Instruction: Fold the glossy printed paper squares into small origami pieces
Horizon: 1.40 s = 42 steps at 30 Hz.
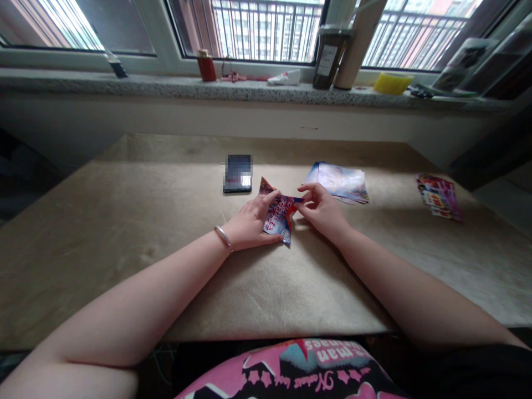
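A piece of folded printed paper point(279, 215), red and blue with pointed corners, lies on the table in front of me. My left hand point(249, 223), with a silver bangle at the wrist, holds it from the left, thumb at the lower edge and fingers over the top. On the other side, my right hand point(326, 213) pinches the paper's right corner between thumb and fingers. Just behind that hand is a loose stack of glossy printed sheets point(343, 178), pale blue and pink.
A dark phone-like device point(238, 173), its screen blurred out, lies behind my left hand. More colourful printed papers point(438, 197) are at the table's right. On the stone windowsill point(158, 86) stand a red lighter-like item point(206, 65), a dark lidded container point(328, 58) and a yellow object point(392, 83).
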Each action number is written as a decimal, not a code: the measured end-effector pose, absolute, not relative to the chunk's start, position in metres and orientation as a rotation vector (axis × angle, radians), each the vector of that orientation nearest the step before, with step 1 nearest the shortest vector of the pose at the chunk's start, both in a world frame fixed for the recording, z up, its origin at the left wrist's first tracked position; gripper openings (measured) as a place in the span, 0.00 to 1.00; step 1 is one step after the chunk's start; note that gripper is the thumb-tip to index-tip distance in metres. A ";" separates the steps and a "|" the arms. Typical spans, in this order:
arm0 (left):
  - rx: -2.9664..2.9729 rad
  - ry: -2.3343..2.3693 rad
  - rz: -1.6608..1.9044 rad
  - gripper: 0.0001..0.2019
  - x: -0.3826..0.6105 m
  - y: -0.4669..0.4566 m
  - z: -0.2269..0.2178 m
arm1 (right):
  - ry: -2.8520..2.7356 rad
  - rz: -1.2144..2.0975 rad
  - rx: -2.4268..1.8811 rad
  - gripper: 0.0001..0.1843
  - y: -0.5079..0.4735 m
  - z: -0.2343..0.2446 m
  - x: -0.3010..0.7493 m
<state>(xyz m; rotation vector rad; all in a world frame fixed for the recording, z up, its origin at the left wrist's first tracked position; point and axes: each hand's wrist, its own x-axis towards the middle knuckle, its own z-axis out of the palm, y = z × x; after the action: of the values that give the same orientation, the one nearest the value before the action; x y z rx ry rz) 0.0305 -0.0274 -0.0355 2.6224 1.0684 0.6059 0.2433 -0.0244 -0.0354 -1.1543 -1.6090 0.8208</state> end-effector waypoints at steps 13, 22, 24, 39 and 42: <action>2.640 1.034 0.684 0.34 0.027 -0.026 -0.039 | -1.749 0.862 -1.115 0.18 -0.024 -0.036 0.249; 2.576 1.017 0.776 0.31 0.028 -0.028 -0.041 | -1.879 0.687 -1.120 0.20 -0.033 -0.031 0.247; 2.593 0.994 0.743 0.32 0.028 -0.028 -0.039 | -1.898 0.646 -1.126 0.21 -0.036 -0.031 0.246; 2.893 0.922 0.810 0.37 0.027 -0.028 -0.030 | -1.918 0.672 -1.106 0.13 -0.035 -0.029 0.246; 3.020 0.956 0.889 0.28 0.029 -0.029 -0.029 | -1.922 0.685 -1.087 0.13 -0.033 -0.031 0.247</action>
<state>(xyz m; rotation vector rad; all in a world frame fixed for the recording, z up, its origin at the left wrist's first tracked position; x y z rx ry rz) 0.0287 -0.0293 -0.0286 3.0199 0.9564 0.8894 0.2470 -0.0330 -0.0306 -1.0872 -1.9222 0.6851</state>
